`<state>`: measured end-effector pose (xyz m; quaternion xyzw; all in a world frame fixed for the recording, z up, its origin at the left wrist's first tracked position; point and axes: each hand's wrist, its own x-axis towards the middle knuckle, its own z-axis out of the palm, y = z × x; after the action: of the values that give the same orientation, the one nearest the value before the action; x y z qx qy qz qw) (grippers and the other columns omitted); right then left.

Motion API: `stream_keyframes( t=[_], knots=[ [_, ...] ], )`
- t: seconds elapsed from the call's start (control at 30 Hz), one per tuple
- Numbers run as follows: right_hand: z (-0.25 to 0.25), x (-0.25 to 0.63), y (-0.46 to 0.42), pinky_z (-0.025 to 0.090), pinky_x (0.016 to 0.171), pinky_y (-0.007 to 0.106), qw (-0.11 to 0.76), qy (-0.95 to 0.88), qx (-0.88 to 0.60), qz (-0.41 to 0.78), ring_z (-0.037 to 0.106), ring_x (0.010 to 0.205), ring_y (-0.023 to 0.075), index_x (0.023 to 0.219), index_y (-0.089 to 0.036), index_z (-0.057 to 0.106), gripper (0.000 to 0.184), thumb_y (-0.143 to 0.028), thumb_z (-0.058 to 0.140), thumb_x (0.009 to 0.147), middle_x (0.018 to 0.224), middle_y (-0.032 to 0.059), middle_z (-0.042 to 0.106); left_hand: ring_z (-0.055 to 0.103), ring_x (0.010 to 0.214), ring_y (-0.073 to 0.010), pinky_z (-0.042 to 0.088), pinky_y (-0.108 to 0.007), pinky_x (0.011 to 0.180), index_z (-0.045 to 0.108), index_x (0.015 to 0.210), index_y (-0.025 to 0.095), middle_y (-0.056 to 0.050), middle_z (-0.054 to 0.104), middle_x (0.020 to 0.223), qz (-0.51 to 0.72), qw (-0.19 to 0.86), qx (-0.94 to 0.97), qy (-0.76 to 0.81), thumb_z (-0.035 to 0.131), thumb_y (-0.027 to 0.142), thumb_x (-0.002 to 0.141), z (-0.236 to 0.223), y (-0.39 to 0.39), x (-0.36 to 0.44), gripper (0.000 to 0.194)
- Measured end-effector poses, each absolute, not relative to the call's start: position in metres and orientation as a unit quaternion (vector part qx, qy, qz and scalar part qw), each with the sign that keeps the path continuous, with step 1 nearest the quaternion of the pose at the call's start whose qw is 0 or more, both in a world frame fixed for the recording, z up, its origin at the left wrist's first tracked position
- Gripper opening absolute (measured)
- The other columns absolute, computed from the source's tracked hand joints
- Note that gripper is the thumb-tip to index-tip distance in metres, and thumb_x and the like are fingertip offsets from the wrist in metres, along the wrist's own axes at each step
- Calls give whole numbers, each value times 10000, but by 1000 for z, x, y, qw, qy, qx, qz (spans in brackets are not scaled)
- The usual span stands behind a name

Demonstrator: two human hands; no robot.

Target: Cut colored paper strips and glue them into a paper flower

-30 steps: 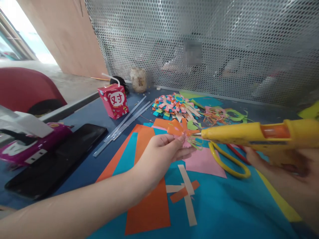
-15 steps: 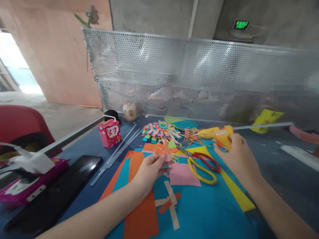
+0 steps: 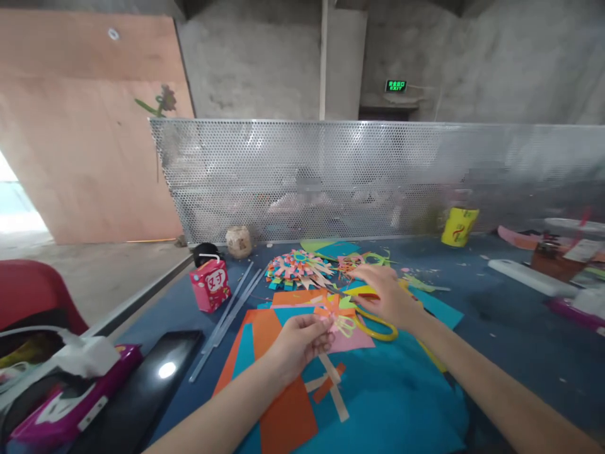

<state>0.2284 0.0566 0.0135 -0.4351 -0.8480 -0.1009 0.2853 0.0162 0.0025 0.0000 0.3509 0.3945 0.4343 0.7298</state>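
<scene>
My left hand [image 3: 302, 343] pinches an orange paper flower [image 3: 333, 307] with pale green and yellow strips, above the coloured sheets. To its right, my right hand [image 3: 390, 296] hovers over the scissors [image 3: 380, 331], thumb and fingers apart, with no object seen in them. It covers part of the scissors; one yellow handle loop shows below it. The glue gun cannot be made out now. Beneath both hands lie a blue sheet [image 3: 387, 384], an orange sheet [image 3: 283, 391] and a pink piece [image 3: 352, 340]. Crossed paper strips [image 3: 333, 378] rest on the blue sheet.
A fringed paper ball [image 3: 297, 268] sits behind the sheets. On the left are clear glue sticks [image 3: 227, 309], a red drink carton [image 3: 209, 287], a black phone [image 3: 146, 384] and a purple power strip [image 3: 94, 397]. A perforated metal screen [image 3: 302, 183] borders the far side.
My right hand has let go of the yellow glue gun and moved left, over the scissors. My left hand still holds the paper flower. The view has tilted up and turned right.
</scene>
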Motion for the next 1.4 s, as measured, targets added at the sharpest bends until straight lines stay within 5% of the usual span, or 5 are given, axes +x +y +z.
stream_keyframes(
  t=[0.27, 0.5, 0.83, 1.2, 1.4],
  knots=[
    [18, 193, 53, 433, 840, 397, 385, -864, -321, 43, 567, 871, 166, 844, -165, 606, 209, -351, 521, 884, 877, 26, 614, 594, 652, -112, 498, -278, 644, 583, 820, 98, -33, 622, 758, 439, 738, 332, 390, 533, 325, 837, 6, 9, 5, 233],
    [6, 189, 70, 507, 626, 286, 400, -784, -426, 208, 577, 712, 126, 974, -124, 562, 246, -350, 498, 903, 875, 26, 584, 450, 414, -93, 359, -213, 473, 540, 812, 154, 68, 469, 451, 529, 618, 375, 444, 608, 506, 710, 10, 17, 3, 373],
    [0, 202, 64, 507, 626, 286, 296, -785, -421, 345, 577, 709, 123, 981, -122, 559, 240, -341, 504, 901, 876, 28, 585, 577, 860, -157, 441, -254, 717, 573, 954, 141, -49, 628, 893, 564, 445, 507, 476, 635, 204, 744, 1, 24, -1, 227],
    [-2, 214, 60, 501, 588, 261, 229, -841, -386, 300, 569, 664, 110, 935, -117, 568, 224, -330, 508, 900, 824, 13, 582, 567, 706, -120, 494, -278, 608, 555, 984, 122, -31, 584, 873, 525, 479, 507, 488, 522, 256, 849, -14, 28, 5, 194],
    [-4, 211, 60, 488, 635, 286, 307, -845, -419, 124, 556, 705, 119, 930, -128, 555, 203, -320, 497, 903, 851, 18, 566, 543, 658, -93, 431, -197, 560, 590, 988, 129, 0, 582, 713, 549, 533, 479, 430, 619, 223, 746, -3, 23, 8, 262]
  ],
)
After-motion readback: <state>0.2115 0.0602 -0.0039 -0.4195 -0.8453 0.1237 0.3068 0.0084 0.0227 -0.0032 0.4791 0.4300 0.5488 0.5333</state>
